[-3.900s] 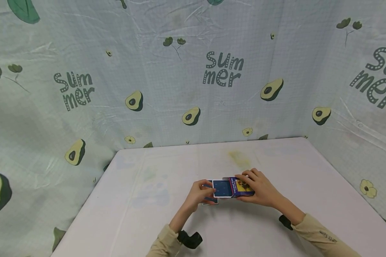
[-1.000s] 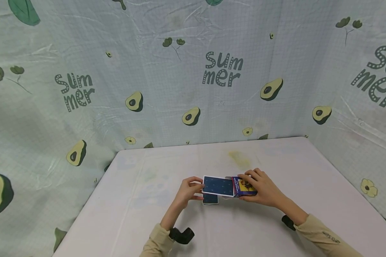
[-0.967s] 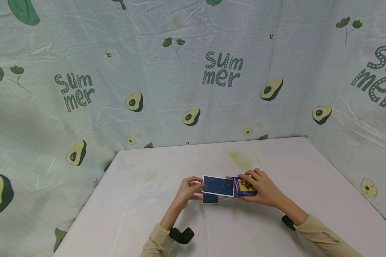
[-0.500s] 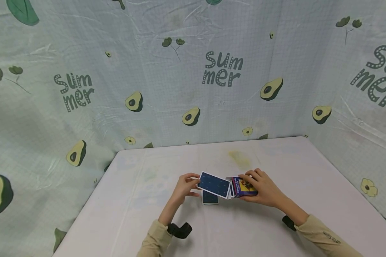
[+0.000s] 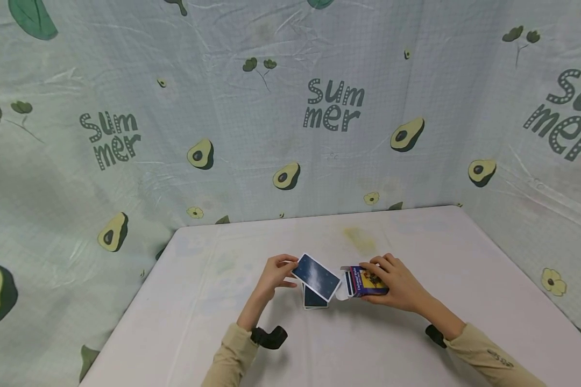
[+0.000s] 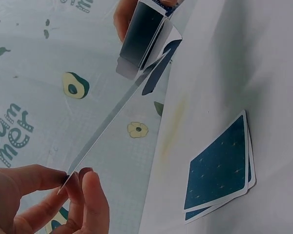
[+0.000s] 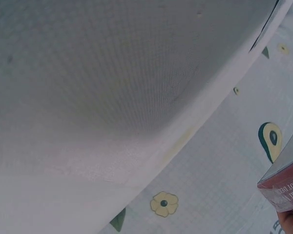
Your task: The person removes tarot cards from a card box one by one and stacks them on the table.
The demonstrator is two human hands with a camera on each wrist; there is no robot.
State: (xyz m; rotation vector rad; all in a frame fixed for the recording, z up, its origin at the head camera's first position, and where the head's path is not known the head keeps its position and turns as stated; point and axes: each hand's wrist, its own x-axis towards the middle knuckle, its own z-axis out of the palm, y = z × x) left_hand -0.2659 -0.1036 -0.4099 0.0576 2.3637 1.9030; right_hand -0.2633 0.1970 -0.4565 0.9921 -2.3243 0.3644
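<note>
Card (image 5: 317, 277) pinched in the left hand (image 5: 273, 274), held above other cards (image 5: 312, 299) lying on the desk (image 5: 198, 312); the right hand (image 5: 393, 285) grips an open box (image 5: 370, 283).

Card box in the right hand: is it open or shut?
Open. The card box has flaps sticking out at one end, in the left wrist view.

Glossy card (image 5: 317, 277), smooth cardboard box (image 5: 365, 284)
</note>
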